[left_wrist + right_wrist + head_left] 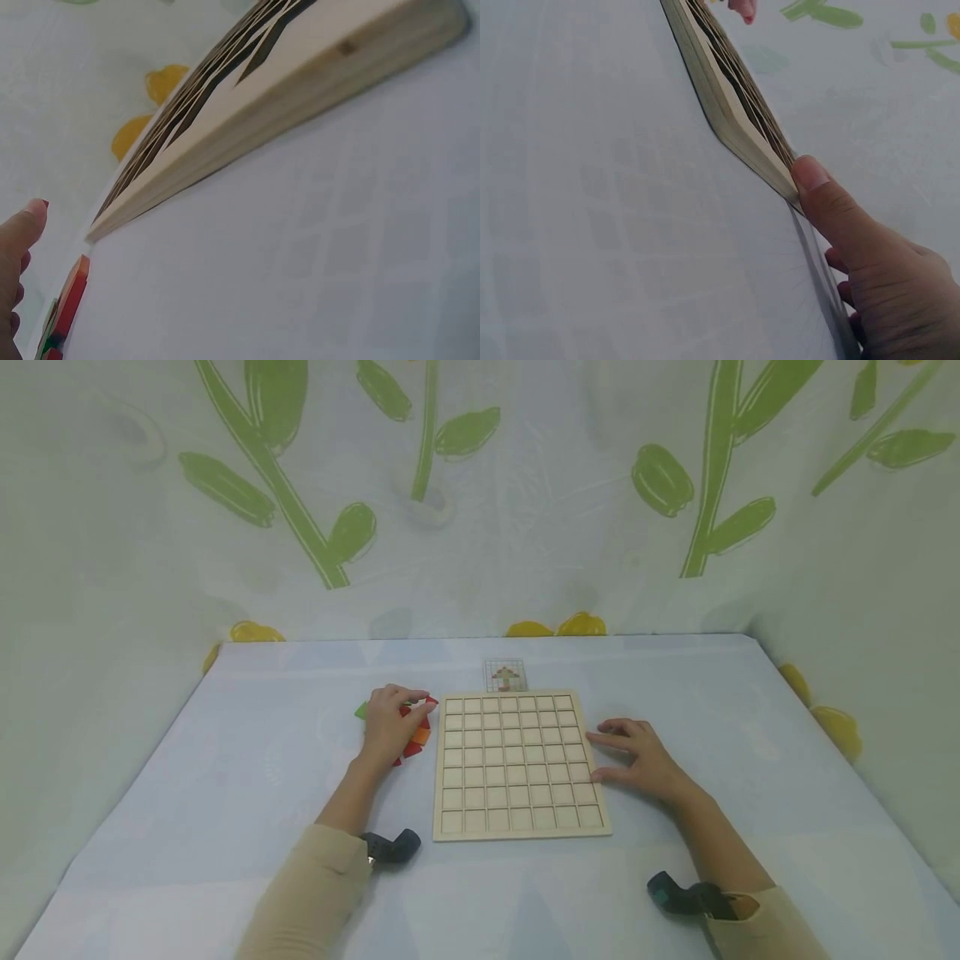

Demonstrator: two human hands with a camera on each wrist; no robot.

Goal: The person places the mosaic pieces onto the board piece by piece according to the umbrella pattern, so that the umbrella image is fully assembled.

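A wooden grid board (522, 838) with square recesses lies flat on the table. Left of it, my left hand (386, 724) is over a cluster of coloured pieces, among them an orange piece (422, 737) and a green piece (362, 711). Thumb and index finger pinch a small red piece (431, 700), whose edge peeks past the thumb in the left wrist view; its full shape is hidden. My right hand (637, 758) touches the board's right edge with spread fingers, and the thumb (829, 199) rests against that edge in the right wrist view.
A small card (506, 675) with a printed grid and a tree-like figure lies behind the board's far edge. The white table (225, 760) meets a leaf-patterned backdrop (525, 552) at the back. Each wrist wears a dark camera mount (393, 847).
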